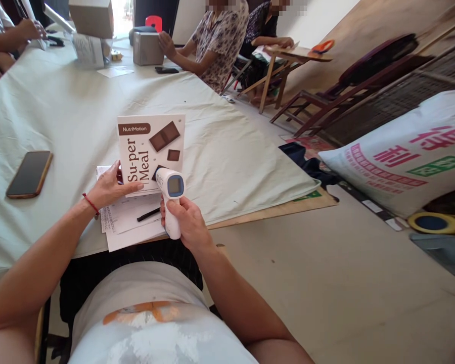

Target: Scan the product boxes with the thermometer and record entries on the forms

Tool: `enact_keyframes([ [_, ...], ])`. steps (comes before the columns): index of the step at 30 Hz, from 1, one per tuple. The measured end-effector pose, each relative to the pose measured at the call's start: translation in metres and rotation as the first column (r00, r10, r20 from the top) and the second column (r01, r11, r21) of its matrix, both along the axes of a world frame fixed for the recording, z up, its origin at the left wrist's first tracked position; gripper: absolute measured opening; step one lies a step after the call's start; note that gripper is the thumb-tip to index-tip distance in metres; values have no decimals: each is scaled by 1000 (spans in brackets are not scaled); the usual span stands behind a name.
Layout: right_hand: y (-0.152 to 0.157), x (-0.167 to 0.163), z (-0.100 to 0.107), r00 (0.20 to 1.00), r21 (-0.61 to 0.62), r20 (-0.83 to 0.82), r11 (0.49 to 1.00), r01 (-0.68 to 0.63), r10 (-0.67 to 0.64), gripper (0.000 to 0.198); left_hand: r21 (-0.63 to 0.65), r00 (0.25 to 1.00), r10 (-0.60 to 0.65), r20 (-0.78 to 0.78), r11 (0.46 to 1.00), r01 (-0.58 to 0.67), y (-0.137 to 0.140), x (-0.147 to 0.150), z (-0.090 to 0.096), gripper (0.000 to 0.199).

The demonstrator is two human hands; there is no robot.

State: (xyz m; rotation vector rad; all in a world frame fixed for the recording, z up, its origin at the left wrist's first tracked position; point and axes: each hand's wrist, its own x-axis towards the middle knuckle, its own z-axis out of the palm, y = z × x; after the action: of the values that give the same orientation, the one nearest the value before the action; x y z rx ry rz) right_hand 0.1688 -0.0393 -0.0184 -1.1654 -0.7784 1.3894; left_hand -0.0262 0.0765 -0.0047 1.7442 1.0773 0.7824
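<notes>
My left hand [109, 188] grips the lower left of an upright box [151, 144], white and brown, printed "NutriMotion Su-per Meal" with chocolate pieces. Wrapped in my right hand [189, 220] is the handle of a white infrared thermometer [170, 199]. Its small blue-framed screen faces me, and its head is close in front of the box's lower right corner. I cannot tell whether the two touch. Under both hands lie papers [131, 220] with a black pen [148, 215] on them, partly behind my right hand.
A phone [29, 174] lies on the cloth-covered table [79, 116] at left. Across it, a person [220, 45] holds a grey box [146, 49]; other people sit nearby. A wooden chair [337, 96] and a large white sack [405, 151] stand on the right.
</notes>
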Motion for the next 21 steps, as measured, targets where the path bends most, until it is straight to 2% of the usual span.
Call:
enact_keyframes([
  [4, -4, -1, 4, 998, 44, -57, 998, -33, 36, 55, 21, 999, 16, -30, 1000, -15, 1, 0, 0, 71],
  [8, -15, -3, 11, 999, 79, -46, 997, -21, 25, 57, 40, 998, 25, -58, 999, -22, 0, 0, 3, 69],
  [15, -34, -6, 30, 991, 200, 7, 971, -133, 135, 48, 58, 997, 16, -79, 998, -11, 0, -1, 7, 69],
  [21, -48, -7, 43, 976, 255, 70, 942, -219, 208, 42, 47, 996, 40, -80, 998, -36, 1, -1, 7, 68],
])
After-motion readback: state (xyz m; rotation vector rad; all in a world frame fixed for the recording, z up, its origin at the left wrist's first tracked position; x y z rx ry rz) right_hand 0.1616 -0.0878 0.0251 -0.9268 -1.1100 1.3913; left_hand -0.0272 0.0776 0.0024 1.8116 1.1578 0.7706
